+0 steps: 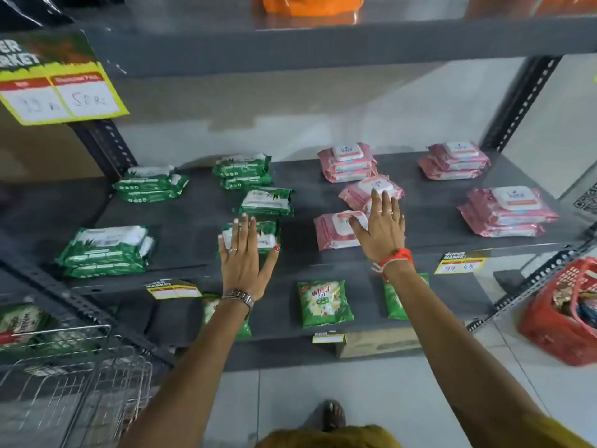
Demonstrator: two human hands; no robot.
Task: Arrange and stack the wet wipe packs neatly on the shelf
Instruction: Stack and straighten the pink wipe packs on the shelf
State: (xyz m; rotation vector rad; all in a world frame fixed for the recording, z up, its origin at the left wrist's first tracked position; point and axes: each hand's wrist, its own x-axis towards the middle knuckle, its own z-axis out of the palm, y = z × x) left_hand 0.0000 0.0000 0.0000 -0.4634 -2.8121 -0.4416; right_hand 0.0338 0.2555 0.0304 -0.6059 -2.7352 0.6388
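Observation:
Green wet wipe packs lie on the left half of the dark shelf [200, 208], pink ones on the right half. My left hand [244, 253] rests flat, fingers spread, on a single green pack [266, 234] near the front edge. My right hand [381, 224] lies flat across two loose pink packs: its thumb touches the near pink pack [332, 232], its fingertips reach the tilted far pink pack [365, 189]. Another loose green pack [267, 202] sits just behind the left hand. Neat stacks stand at the green front left [105, 250], green back [242, 171], pink back [349, 163] and pink right [507, 211].
A lower shelf holds green detergent pouches [324, 302]. A wire basket [74, 379] stands at the bottom left, a red basket [568, 312] on the floor at right. Price tags [460, 262] hang on the shelf edge. An upper shelf [323, 43] overhangs.

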